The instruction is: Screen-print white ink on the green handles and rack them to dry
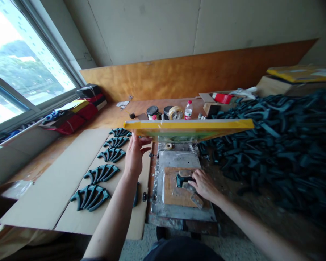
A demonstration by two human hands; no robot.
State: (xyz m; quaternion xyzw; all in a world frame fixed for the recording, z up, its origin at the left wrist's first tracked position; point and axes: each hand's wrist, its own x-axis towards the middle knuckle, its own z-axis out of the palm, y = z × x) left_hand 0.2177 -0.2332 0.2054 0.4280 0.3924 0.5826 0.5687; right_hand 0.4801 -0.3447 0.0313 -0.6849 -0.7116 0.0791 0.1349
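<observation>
My left hand [135,154] is at the left end of a raised yellow-edged frame [188,125], its thumb side against the frame's lower edge and its other fingers apart. Below the frame, my right hand [203,183] pinches a dark green plastic part [182,180], which lies on a wooden board [170,192]. That board rests on a grey metal plate [163,161]. Rows of similar dark parts [101,174] lie fanned out on cardboard [70,166] to the left.
A large heap of dark parts [260,145] covers the right side. Behind the frame stand black-lidded cans [152,111], a tape roll [175,113] and a bottle [188,110]. Red packages [76,117] lie by the window. Clamps [145,197] stick out left of the plate.
</observation>
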